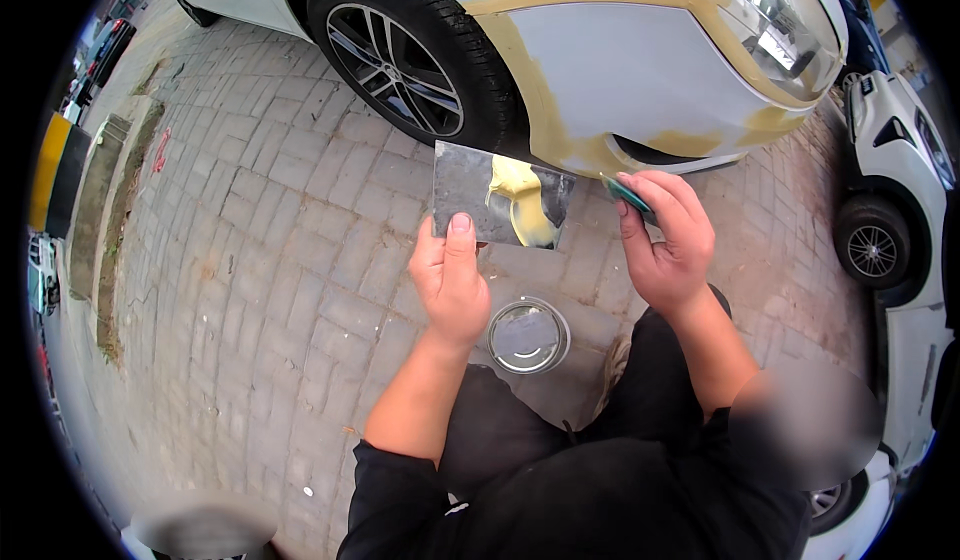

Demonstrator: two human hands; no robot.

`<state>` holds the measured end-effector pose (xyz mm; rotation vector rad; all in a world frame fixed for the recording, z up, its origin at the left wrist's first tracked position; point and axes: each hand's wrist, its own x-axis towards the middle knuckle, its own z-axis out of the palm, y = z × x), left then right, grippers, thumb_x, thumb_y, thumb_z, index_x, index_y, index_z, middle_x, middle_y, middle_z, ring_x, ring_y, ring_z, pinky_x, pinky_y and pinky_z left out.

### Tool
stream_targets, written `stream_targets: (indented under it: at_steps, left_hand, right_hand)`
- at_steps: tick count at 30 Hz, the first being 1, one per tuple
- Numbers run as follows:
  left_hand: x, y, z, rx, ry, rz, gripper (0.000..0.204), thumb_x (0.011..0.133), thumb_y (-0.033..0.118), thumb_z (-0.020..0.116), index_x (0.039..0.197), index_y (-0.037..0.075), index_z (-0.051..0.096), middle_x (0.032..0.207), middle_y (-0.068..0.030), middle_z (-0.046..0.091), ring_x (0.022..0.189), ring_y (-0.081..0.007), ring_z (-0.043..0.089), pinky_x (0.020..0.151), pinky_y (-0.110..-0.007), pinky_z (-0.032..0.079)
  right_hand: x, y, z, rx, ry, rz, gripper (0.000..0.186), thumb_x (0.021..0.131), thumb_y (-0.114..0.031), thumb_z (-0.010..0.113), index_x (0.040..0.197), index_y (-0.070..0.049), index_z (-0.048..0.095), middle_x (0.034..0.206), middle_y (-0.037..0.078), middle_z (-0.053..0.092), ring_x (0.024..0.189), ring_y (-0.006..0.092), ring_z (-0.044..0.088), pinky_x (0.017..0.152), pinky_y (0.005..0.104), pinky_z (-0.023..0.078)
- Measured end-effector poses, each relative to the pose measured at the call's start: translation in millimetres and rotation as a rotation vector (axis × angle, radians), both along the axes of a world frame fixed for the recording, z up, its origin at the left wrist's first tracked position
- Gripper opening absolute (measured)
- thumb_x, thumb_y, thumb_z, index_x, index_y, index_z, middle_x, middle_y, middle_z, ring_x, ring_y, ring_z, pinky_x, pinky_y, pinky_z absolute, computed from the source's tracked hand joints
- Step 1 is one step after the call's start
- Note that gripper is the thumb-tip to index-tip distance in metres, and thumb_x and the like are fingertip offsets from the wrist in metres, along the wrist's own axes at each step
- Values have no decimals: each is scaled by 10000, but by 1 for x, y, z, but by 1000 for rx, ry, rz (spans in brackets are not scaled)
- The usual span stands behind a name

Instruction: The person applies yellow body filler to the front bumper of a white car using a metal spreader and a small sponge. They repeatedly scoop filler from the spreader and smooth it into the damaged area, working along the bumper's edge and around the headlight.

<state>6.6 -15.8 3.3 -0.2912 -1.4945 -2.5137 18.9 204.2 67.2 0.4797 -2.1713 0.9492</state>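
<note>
The person's left hand [450,280] is gripping a flat, dark-grey rectangular board [462,185], with the thumb lying on its upper face near the lower left corner and fingers supporting it from beneath. The right hand [672,235] is pinching a thin, dark-green spreader [632,200] between thumb and fingers, holding it just beside the board's right edge, apparently without touching it. On the board's right half, a smear of glossy pale-yellow paste [520,195] is stretching from near the far edge down toward the lower right corner. The work seems to be at the stage of working or loading paste; the next move probably calls for keeping the board steady while the spreader's edge is collecting an even amount. The board's long axis is running left to right, dipping slightly toward the right; the spreader is slanting from upper left to lower right, its far tip pointing toward the board's far right corner. Nearer the person, a round metal can [527,336] with a greyish top is standing on grey paving blocks [300,310]. Beyond the board, a white car bumper [620,70] is showing yellowish-tan bands, with a black-tyred wheel [395,70] sitting to its left.
</note>
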Motion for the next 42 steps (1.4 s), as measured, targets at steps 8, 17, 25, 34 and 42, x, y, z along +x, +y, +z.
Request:
stream_targets:
  at_steps: [8,17,25,34,42]
  left_hand:
    - [8,8,8,-101,109,74,209,1036,127,480,1093,-54,568,993,-64,627,863,-82,548,798,-249,444]
    - [8,11,11,-226,203,145,242,1013,105,489,1064,-97,613,793,-19,605,648,-57,453,552,-240,363]
    - [7,8,10,-284,193,131,234,1015,112,496,1016,-91,613,754,-19,577,630,-56,435,536,-251,347]
    - [9,6,7,-154,59,12,190,1035,112,478,1066,-55,563,926,-35,595,815,-62,498,740,-225,412]
    - [-3,5,1,-150,45,108,199,1041,135,474,1055,-42,562,1000,-76,637,910,-104,571,811,-267,462]
  right_hand:
    - [-2,-20,17,407,87,142,334,702,51,645,1024,-33,668,966,63,647,894,261,624,796,366,477]
    - [-8,-17,12,489,94,155,323,724,20,644,1042,-35,660,1008,64,640,929,255,615,798,371,476]
    - [-8,-12,2,507,18,249,302,738,6,643,1037,-27,665,1015,73,647,937,258,616,795,372,474]
    - [-7,-6,2,535,-52,305,262,744,-4,637,1002,-41,666,1011,58,653,925,244,615,804,367,469]
    - [-5,-6,18,319,-242,404,291,735,50,670,1017,-18,645,993,102,653,887,298,628,776,388,492]
